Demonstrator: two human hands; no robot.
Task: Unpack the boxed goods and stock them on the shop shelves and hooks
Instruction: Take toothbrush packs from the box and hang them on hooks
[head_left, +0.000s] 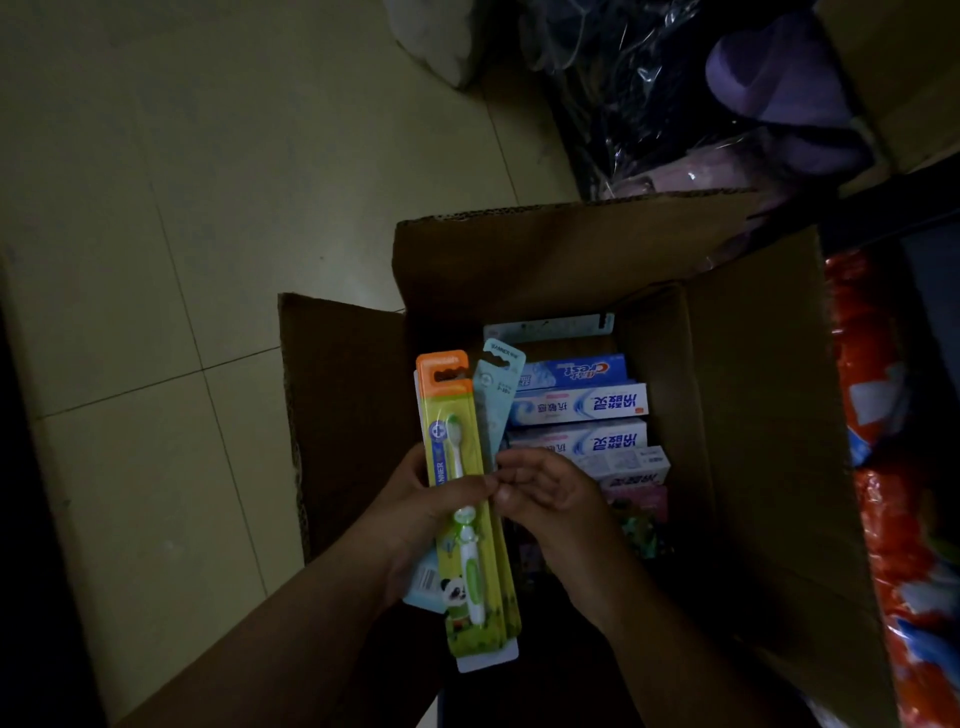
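- Dim tiled floor (156, 218) carries an open cardboard box (753, 415).
- Above the box's left edge, a stack of carded toothbrush packs (462, 499) sits in the left hand (415, 509), its grip curled round them.
- Right hand (545, 493): fingertips pinch the stack's right edge.
- Toothpaste cartons (582, 405) lie inside the box.
- Red packets (893, 467) lie beyond its right side.

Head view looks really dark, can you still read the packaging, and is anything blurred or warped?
Head view: dim and underexposed; the blue-and-white toothpaste cartons keep legible print, the yellow-and-orange carded toothbrush pack in the left hand is clear; the brown cardboard box bottom falls into shadow; wide-angle bending at edges; no obvious motion blur.
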